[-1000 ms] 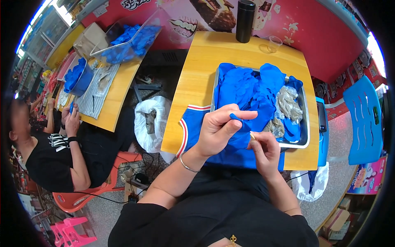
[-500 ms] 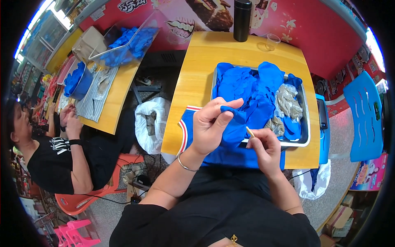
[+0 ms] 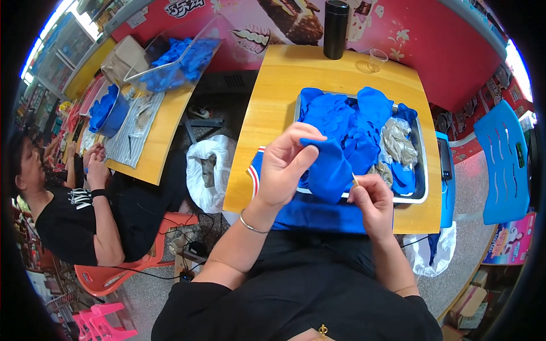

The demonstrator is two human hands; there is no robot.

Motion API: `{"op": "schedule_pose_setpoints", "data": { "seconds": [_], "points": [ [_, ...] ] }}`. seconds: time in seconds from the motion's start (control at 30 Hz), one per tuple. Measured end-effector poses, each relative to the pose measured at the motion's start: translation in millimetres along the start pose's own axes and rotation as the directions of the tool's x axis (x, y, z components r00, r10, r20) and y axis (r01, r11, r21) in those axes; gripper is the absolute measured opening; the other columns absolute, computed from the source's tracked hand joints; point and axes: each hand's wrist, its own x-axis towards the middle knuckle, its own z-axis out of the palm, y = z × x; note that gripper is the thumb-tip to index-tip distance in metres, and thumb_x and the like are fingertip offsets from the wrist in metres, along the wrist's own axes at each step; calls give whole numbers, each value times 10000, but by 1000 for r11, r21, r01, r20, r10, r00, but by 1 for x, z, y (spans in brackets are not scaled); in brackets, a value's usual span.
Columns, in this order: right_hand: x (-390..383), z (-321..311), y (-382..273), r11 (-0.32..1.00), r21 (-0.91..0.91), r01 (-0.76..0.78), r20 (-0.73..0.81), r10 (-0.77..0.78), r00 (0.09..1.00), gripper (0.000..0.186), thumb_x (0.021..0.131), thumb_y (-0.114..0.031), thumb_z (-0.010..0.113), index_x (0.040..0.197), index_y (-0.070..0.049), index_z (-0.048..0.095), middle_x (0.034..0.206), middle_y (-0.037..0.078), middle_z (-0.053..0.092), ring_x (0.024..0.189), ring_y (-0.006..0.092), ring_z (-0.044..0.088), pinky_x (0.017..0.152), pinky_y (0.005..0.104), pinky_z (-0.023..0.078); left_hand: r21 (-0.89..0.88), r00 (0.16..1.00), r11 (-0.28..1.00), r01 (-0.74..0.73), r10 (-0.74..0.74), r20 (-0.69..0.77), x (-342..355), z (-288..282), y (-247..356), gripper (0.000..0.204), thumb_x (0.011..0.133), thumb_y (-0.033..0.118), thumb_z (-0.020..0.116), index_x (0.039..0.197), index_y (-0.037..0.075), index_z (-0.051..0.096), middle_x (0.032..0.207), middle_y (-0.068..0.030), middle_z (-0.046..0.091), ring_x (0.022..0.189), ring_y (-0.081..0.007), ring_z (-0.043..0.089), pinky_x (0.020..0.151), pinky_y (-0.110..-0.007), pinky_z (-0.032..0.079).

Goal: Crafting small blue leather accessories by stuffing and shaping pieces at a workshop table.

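My left hand (image 3: 284, 170) pinches a blue fabric piece (image 3: 330, 176) at its upper edge between thumb and fingers. The piece hangs spread out with its flat face showing. My right hand (image 3: 372, 204) grips a thin, pale wooden stick (image 3: 356, 181), whose tip meets the right edge of the fabric. Just beyond both hands is a metal tray (image 3: 421, 187) heaped with blue fabric pieces (image 3: 335, 116). Greyish pieces in clear plastic bags (image 3: 399, 142) lie at the tray's right side. Blue cloth with red-and-white trim (image 3: 318, 219) covers the table's near edge.
A black bottle (image 3: 335, 31) and a clear plastic cup (image 3: 377, 59) stand at the wooden table's (image 3: 278, 74) far edge. White-lined bins (image 3: 207, 170) flank it. A blue chair (image 3: 503, 165) is at right. To the left, another person (image 3: 79, 216) works beside a second table.
The blue piece has unfolded from a bunched shape into a broad, flat face. My left hand has shifted slightly up, and my right hand slightly right with the stick.
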Motion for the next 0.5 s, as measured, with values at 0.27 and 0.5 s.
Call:
{"op": "schedule_pose_setpoints", "data": {
  "seconds": [0.27,0.5],
  "points": [
    [6,-6,-13,802,-537,260,36,-286,958,132,771,52,606,894,13,633,810,124,660,635,161,622,560,253,470,689,950,654,-313,219,224,8,-5,45,369,642,140,798,986,85,676,1070,-56,565,886,-121,553,546,-189,406],
    [5,-9,-13,717,-605,346,156,-319,935,161,782,87,586,925,23,620,806,90,636,643,96,590,527,179,436,542,956,824,-164,-2,293,6,-9,48,216,708,-51,695,911,12,656,960,-85,608,806,-130,594,587,-191,484]
  ]
}}
